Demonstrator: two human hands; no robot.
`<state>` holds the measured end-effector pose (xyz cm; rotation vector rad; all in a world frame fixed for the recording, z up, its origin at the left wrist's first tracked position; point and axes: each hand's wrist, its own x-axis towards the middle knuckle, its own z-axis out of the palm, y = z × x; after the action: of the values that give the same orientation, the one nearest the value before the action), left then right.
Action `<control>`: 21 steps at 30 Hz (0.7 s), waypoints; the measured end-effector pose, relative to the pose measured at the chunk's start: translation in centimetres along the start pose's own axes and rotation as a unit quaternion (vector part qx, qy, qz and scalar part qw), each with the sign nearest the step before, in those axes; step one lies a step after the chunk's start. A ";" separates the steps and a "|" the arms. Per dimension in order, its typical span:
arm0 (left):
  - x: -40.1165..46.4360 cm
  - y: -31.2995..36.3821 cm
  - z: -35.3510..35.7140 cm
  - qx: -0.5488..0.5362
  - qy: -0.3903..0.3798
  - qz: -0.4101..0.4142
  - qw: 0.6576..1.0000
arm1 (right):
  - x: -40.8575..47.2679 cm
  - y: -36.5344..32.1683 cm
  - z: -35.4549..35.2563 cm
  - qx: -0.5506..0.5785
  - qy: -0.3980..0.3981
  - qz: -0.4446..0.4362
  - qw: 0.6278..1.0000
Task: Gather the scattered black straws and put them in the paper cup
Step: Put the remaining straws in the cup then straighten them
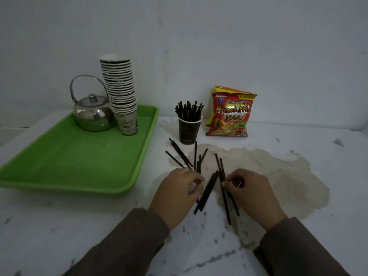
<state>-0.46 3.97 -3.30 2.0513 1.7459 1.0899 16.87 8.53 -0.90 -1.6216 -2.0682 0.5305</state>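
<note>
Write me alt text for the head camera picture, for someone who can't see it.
Two hands gather black straws scattered on a stained white table: the left hand and right hand each pinch loose straws. Behind them stands a dark paper cup already holding upright straws, with a snack bag to its right and a green tray carrying a kettle and stacked cups to its left.
</note>
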 end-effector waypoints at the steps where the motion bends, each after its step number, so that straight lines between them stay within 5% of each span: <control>1: 0.2 0.4 0.4 0.004 -0.002 -0.008 1.000 | -0.1 0.0 0.0 -0.004 -0.001 0.006 1.000; 11: 1.3 2.3 2.8 0.142 -0.076 -0.073 0.984 | 0.4 -1.0 2.3 -0.100 -0.005 0.045 0.994; 21: 1.2 2.8 2.7 0.202 -0.082 -0.089 0.972 | -0.6 -2.4 3.6 -0.213 0.052 -0.024 0.975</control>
<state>3.44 5.14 -3.04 2.0715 2.1501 0.5262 13.04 7.37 -2.57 -1.7758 -2.2405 -0.0228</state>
